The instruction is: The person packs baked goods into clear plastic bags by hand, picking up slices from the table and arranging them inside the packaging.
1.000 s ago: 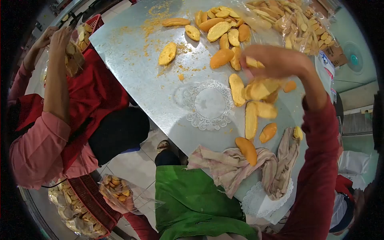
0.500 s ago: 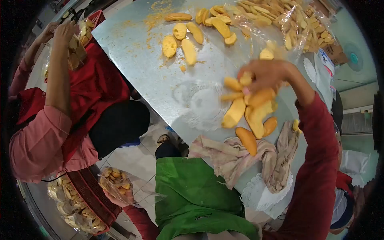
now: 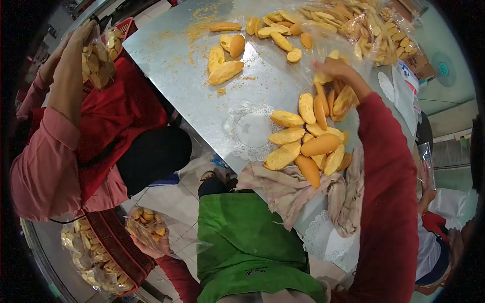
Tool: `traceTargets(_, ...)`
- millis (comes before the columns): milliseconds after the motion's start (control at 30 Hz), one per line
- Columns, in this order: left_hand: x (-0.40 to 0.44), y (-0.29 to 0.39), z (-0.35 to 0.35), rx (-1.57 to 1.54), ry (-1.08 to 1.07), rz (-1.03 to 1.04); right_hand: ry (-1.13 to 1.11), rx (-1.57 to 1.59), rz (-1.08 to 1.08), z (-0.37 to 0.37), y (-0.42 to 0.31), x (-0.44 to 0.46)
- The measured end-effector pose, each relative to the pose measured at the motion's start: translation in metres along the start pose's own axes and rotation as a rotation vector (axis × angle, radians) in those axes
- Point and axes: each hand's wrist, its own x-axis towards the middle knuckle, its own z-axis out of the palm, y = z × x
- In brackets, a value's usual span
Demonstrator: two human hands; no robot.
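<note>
Left hand: our left hand (image 3: 157,246) is curled around a clear bread bag (image 3: 147,225) partly filled with sliced bread, held low at the left of our green apron (image 3: 247,237), its loose plastic trailing to the right.
Right hand: our right hand (image 3: 341,70) reaches over the metal table (image 3: 177,65), fingers bent close together at a yellow slice; blur keeps us from telling whether they pinch it.
Near bread slices: we see the near bread slices (image 3: 321,145) piled below our right hand, some cut face up, the lowest overlapping a striped cloth (image 3: 273,189).
Far bread slices: more far bread slices (image 3: 278,39) lie near the top, with a small cluster (image 3: 226,73) to their left beside scattered crumbs (image 3: 199,30).
Large bag: a large clear bag (image 3: 364,30) of slices rests at the upper right.
Doilies: one round doily (image 3: 253,130) lies left of the near pile, a lower doily (image 3: 323,237) below the cloth.
Left side: a co-worker (image 3: 45,171) raises both hands at a filled packet (image 3: 98,63); below, more packets (image 3: 83,247) sit in a red basket (image 3: 121,242).
</note>
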Motion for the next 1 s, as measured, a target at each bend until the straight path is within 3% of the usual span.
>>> traceTargets(100,-0.004,-0.001,0.017,0.047,0.165,0.037,-0.062,-0.093,-0.412,0.010,-0.013,-0.069)
traceTargets(200,-0.007,-0.003,0.037,0.039,0.176,0.015,-0.162,0.051,-0.677,0.024,-0.008,-0.118)
traceTargets(333,-0.002,-0.001,0.022,0.029,0.114,0.008,-0.367,-0.076,-0.800,0.005,0.002,-0.157)
traceTargets(433,-0.005,0.001,0.032,0.011,-0.015,-0.091,-0.133,-0.553,-0.620,-0.007,-0.017,-0.178)
traceTargets(500,-0.004,0.000,0.032,-0.008,-0.036,-0.132,0.387,-0.152,-0.816,0.021,-0.031,-0.190)
traceTargets(567,-0.001,-0.004,0.035,-0.055,-0.081,-0.171,0.447,-0.001,-1.031,0.052,-0.062,-0.225)
traceTargets(667,-0.001,-0.007,0.037,-0.059,-0.125,-0.195,0.259,-0.104,-1.120,0.099,-0.065,-0.239)
traceTargets(833,-0.005,-0.004,0.033,-0.114,-0.320,-0.228,0.375,-0.213,-0.829,0.096,-0.032,-0.225)
traceTargets(900,-0.005,-0.002,0.033,-0.093,-0.287,-0.211,0.407,-0.225,-0.755,0.089,-0.025,-0.232)
traceTargets(933,-0.006,-0.004,0.036,-0.090,-0.248,-0.208,0.656,-0.226,-0.803,0.090,-0.025,-0.238)
traceTargets(1000,-0.007,-0.005,0.039,-0.102,-0.225,-0.222,0.640,0.008,-0.815,0.079,-0.027,-0.263)
